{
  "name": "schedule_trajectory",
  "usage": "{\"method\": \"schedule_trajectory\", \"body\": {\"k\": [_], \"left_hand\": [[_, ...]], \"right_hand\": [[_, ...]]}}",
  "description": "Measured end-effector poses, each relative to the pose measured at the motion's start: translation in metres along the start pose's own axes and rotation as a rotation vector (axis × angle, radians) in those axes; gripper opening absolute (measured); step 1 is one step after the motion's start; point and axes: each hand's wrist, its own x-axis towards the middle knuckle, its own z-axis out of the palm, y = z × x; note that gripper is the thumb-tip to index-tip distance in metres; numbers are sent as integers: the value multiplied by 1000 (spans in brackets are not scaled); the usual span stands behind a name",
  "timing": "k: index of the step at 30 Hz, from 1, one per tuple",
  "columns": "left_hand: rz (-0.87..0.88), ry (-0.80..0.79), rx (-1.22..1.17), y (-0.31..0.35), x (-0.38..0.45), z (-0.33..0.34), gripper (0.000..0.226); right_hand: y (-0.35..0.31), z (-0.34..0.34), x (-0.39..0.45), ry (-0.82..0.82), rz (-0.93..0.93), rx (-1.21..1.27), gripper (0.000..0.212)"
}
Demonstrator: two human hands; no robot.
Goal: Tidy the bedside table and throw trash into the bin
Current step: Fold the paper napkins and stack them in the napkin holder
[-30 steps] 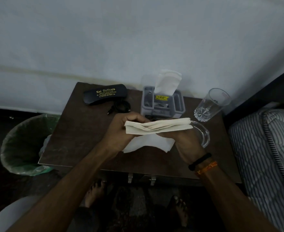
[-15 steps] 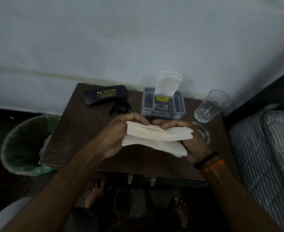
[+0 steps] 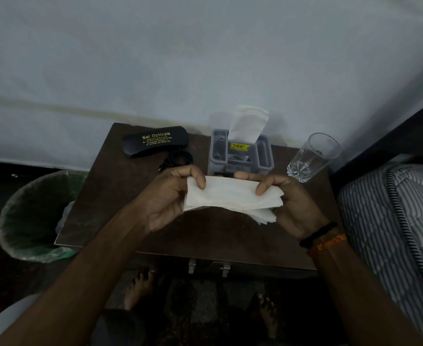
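Your left hand [image 3: 166, 196] and right hand [image 3: 284, 198] are pinching folded tissue stack [image 3: 230, 196] by its ends, thumbs on top, holding it above table [image 3: 110, 196] middle. Bare tabletop is showing left of your hands and along near edge. Bin [image 3: 34, 216] is sitting off table's left edge. Glasses case [image 3: 155, 144], cable [image 3: 178, 159], tissue holder [image 3: 240, 156] and glass [image 3: 310, 158] are lining back edge; bed [image 3: 392, 221] is crowding right side. Compared with a second ago, stack is now tilting flat face toward you.
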Motion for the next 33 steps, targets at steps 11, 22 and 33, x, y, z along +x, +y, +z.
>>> {"method": "schedule_trajectory", "body": {"k": [11, 22, 33], "left_hand": [[78, 12, 143, 1, 1, -1, 55], [78, 37, 469, -2, 8, -12, 24], [-58, -207, 765, -23, 9, 10, 41]], "right_hand": [[-7, 0, -2, 137, 278, -119, 47], [-9, -12, 0, 92, 230, -310, 49], [-3, 8, 1, -23, 111, -607, 29]]}}
